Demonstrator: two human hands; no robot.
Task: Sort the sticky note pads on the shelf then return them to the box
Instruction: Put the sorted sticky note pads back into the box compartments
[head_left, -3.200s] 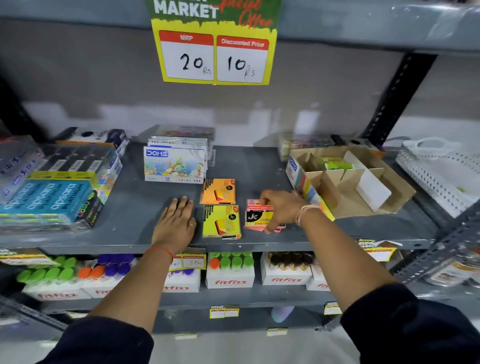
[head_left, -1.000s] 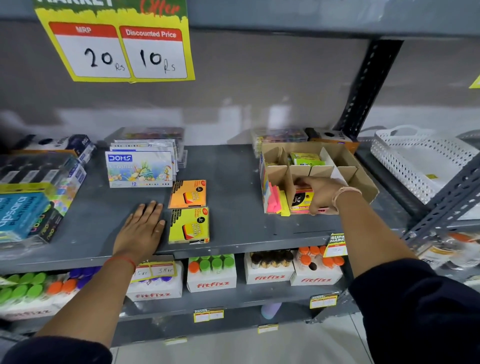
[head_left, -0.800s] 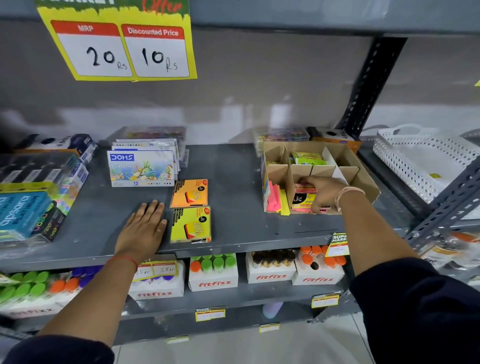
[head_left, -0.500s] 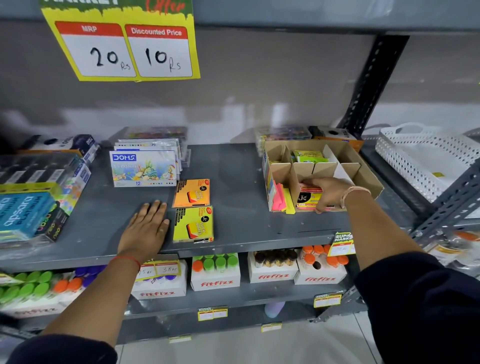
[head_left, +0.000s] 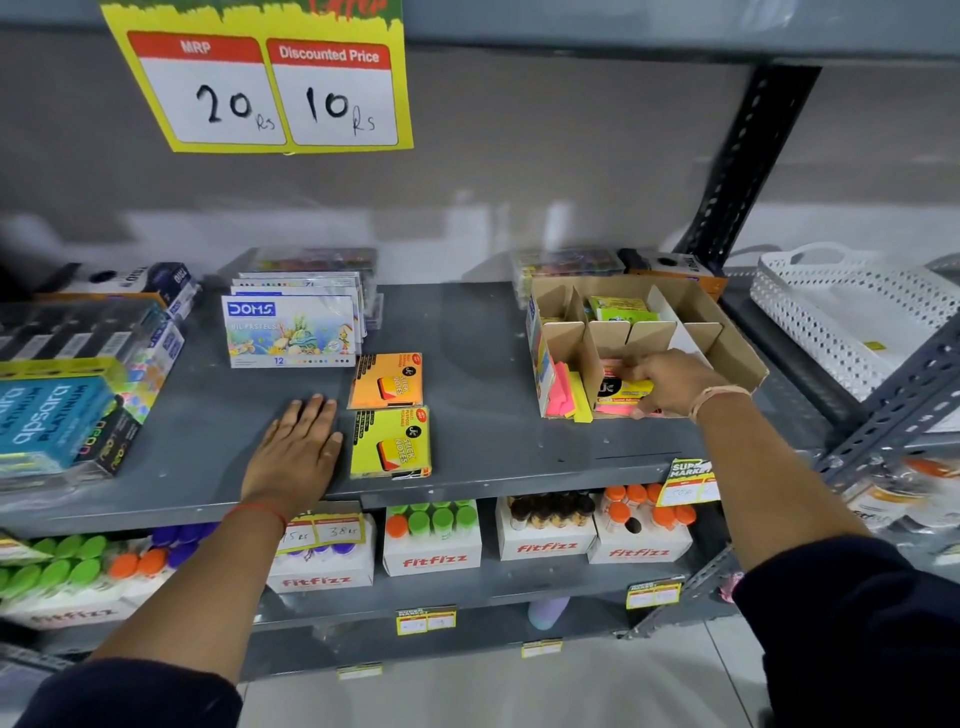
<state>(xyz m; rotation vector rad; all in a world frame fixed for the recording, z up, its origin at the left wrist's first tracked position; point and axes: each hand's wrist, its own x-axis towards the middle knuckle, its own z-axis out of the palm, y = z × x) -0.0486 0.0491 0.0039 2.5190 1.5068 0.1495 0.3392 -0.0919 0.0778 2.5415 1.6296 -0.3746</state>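
A divided cardboard box (head_left: 727, 332) stands at the right of the grey shelf (head_left: 483, 431). My right hand (head_left: 670, 382) reaches into its front compartment and grips a pink and yellow sticky note pad (head_left: 621, 392) there. Loose pink and yellow flags (head_left: 569, 397) lean in the compartment to the left. A green pad (head_left: 621, 309) lies in a rear compartment. An orange pad (head_left: 387, 382) and a yellow pad (head_left: 392, 441) lie flat at mid-shelf. My left hand (head_left: 298, 449) rests flat on the shelf beside the yellow pad, fingers spread.
DOMS oil pastel boxes (head_left: 291, 330) stand behind the two pads. Apsara packs (head_left: 62, 410) fill the left end. A white perforated basket (head_left: 852, 317) sits on the neighbouring shelf at right. Fitfizz boxes (head_left: 431, 540) line the shelf below. A price sign (head_left: 270, 83) hangs above.
My right hand carried the pink and yellow pad from mid-shelf into the box's front compartment and has pushed it lower over the last second. My left hand has stayed put.
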